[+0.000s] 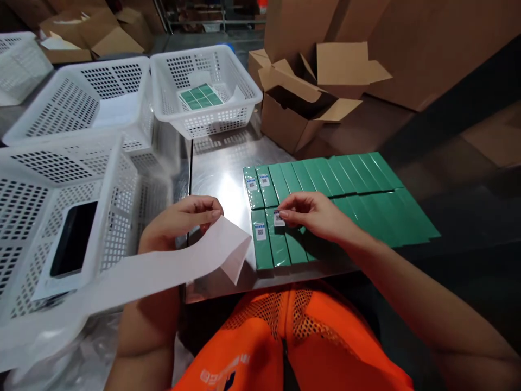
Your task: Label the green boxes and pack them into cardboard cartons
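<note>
Two rows of flat green wrapped boxes (350,179) lie side by side on the shiny metal table (215,174). Three boxes at the left carry small white code stickers (260,231). My right hand (313,214) presses another small sticker (279,219) onto the second box of the near row with its fingertips. My left hand (179,220) pinches a long white strip of backing paper (171,269), which trails down to the left over a basket.
White perforated plastic baskets stand at the left; the nearest (52,217) holds a dark phone-like slab (73,239), the far one (203,89) holds green boxes. Open cardboard cartons (305,103) stand behind the green rows. An orange mesh vest (285,342) fills the bottom.
</note>
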Action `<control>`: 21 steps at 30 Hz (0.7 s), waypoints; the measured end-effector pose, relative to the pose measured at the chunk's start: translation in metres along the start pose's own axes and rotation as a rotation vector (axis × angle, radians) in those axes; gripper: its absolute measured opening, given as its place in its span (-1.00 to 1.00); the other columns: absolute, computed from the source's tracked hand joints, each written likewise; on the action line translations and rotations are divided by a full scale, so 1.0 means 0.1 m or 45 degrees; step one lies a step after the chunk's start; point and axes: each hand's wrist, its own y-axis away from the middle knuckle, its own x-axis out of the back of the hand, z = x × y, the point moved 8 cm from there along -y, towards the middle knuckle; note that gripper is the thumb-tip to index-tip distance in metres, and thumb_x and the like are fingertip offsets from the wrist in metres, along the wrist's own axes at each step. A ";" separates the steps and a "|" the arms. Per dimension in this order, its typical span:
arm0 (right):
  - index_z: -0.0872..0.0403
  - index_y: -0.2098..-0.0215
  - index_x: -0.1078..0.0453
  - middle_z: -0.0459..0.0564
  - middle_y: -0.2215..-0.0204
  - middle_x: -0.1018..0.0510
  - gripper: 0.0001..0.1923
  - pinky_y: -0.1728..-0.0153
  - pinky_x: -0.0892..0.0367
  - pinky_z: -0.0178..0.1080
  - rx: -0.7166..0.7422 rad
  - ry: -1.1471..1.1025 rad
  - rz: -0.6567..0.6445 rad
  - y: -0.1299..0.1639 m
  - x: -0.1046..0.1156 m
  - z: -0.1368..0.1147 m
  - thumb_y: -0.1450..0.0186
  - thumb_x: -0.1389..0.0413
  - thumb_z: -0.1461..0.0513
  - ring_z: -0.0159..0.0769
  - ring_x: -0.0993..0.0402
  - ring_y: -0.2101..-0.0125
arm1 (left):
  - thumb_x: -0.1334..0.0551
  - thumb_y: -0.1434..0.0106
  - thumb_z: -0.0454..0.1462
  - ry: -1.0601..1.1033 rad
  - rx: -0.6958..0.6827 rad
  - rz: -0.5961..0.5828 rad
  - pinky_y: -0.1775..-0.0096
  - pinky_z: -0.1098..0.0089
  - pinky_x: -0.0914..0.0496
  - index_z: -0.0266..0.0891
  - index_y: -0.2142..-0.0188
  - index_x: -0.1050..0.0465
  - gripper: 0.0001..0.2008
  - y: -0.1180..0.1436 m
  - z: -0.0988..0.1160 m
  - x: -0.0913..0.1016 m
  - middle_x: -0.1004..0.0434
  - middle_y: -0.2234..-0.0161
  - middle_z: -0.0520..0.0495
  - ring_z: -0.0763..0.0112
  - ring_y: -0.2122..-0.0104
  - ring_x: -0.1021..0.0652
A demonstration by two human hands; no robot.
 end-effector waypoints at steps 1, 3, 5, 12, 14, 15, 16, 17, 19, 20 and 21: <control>0.06 0.37 -0.50 -0.08 0.57 -0.48 -0.77 0.48 -0.26 -0.29 -0.022 0.007 -0.014 0.00 -0.02 0.02 -0.11 -0.32 0.09 -0.35 -0.37 0.53 | -0.36 -0.18 -0.10 -0.008 0.005 0.001 0.50 0.51 -0.29 -0.22 0.45 -0.54 -0.76 0.00 0.00 0.00 -0.41 0.55 0.00 0.47 0.54 -0.39; 0.09 0.34 -0.53 -0.08 0.59 -0.46 -0.76 0.48 -0.24 -0.30 -0.060 0.019 -0.028 0.00 -0.04 0.06 -0.11 -0.32 0.11 -0.37 -0.36 0.54 | -0.37 -0.17 -0.09 -0.023 0.010 -0.002 0.50 0.52 -0.29 -0.23 0.45 -0.53 -0.75 0.01 0.01 0.00 -0.40 0.54 0.01 0.47 0.53 -0.39; 0.14 0.18 -0.57 -0.11 0.61 -0.44 -0.65 0.47 -0.23 -0.30 -0.106 -0.006 -0.040 -0.01 -0.08 0.11 -0.09 -0.33 0.14 -0.39 -0.32 0.54 | -0.37 -0.17 -0.08 -0.037 0.016 -0.029 0.51 0.52 -0.28 -0.24 0.47 -0.52 -0.73 0.01 0.01 -0.01 -0.39 0.55 0.02 0.49 0.54 -0.38; 0.22 -0.31 -0.25 -0.21 0.65 -0.36 -0.22 0.50 -0.13 -0.32 -0.122 -0.037 -0.057 -0.02 -0.14 0.22 -0.15 -0.26 0.19 -0.44 -0.20 0.58 | -0.35 -0.20 -0.08 -0.001 0.023 -0.075 0.48 0.52 -0.30 -0.27 0.42 -0.51 -0.73 0.00 -0.01 -0.03 -0.42 0.53 0.03 0.49 0.53 -0.40; 0.18 -0.30 -0.28 -0.20 0.64 -0.38 -0.25 0.50 -0.14 -0.31 -0.098 0.035 -0.014 -0.03 -0.13 0.23 -0.16 -0.25 0.19 -0.43 -0.20 0.58 | -0.35 -0.20 -0.08 0.031 0.038 -0.096 0.48 0.51 -0.31 -0.26 0.41 -0.51 -0.73 -0.01 -0.03 -0.04 -0.42 0.55 0.04 0.49 0.54 -0.41; 0.15 -0.28 -0.32 -0.19 0.63 -0.40 -0.28 0.49 -0.15 -0.31 -0.083 0.094 0.016 -0.04 -0.12 0.23 -0.16 -0.25 0.19 -0.42 -0.22 0.58 | -0.35 -0.20 -0.08 0.031 0.045 -0.102 0.48 0.51 -0.31 -0.26 0.41 -0.51 -0.73 -0.01 -0.04 -0.04 -0.42 0.55 0.04 0.49 0.54 -0.41; 0.13 -0.26 -0.35 -0.18 0.62 -0.42 -0.31 0.48 -0.17 -0.30 -0.069 0.167 0.051 -0.05 -0.11 0.22 -0.16 -0.25 0.19 -0.41 -0.24 0.57 | -0.36 -0.19 -0.07 0.019 0.049 -0.103 0.48 0.51 -0.31 -0.26 0.42 -0.51 -0.72 -0.02 -0.05 -0.04 -0.42 0.54 0.04 0.49 0.54 -0.41; 0.10 -0.23 -0.38 -0.17 0.61 -0.45 -0.35 0.47 -0.19 -0.30 -0.055 0.252 0.088 -0.05 -0.09 0.20 -0.16 -0.25 0.21 -0.40 -0.27 0.57 | -0.36 -0.18 -0.07 0.000 0.054 -0.096 0.48 0.52 -0.30 -0.26 0.43 -0.51 -0.72 -0.02 -0.05 -0.03 -0.42 0.54 0.04 0.49 0.53 -0.41; 0.06 -0.16 -0.45 -0.16 0.59 -0.48 -0.42 0.44 -0.20 -0.30 -0.022 0.431 0.161 -0.04 -0.07 0.13 -0.15 -0.25 0.25 -0.38 -0.33 0.54 | -0.36 -0.16 -0.05 -0.025 0.056 -0.074 0.49 0.53 -0.27 -0.26 0.44 -0.51 -0.70 -0.02 -0.04 -0.02 -0.40 0.54 0.04 0.49 0.53 -0.39; 0.05 -0.11 -0.49 -0.16 0.58 -0.49 -0.47 0.43 -0.20 -0.30 0.002 0.508 0.191 -0.02 -0.06 0.10 -0.14 -0.26 0.26 -0.37 -0.35 0.53 | -0.36 -0.16 -0.04 -0.028 0.054 -0.062 0.50 0.53 -0.26 -0.26 0.45 -0.50 -0.69 -0.01 -0.04 -0.03 -0.39 0.55 0.05 0.49 0.54 -0.38; 0.06 -0.05 -0.51 -0.16 0.58 -0.49 -0.52 0.43 -0.19 -0.30 0.027 0.565 0.214 0.00 -0.05 0.07 -0.14 -0.26 0.27 -0.36 -0.37 0.53 | -0.37 -0.14 -0.02 -0.024 0.050 -0.051 0.50 0.53 -0.25 -0.26 0.46 -0.50 -0.67 -0.01 -0.03 -0.04 -0.37 0.56 0.05 0.49 0.54 -0.37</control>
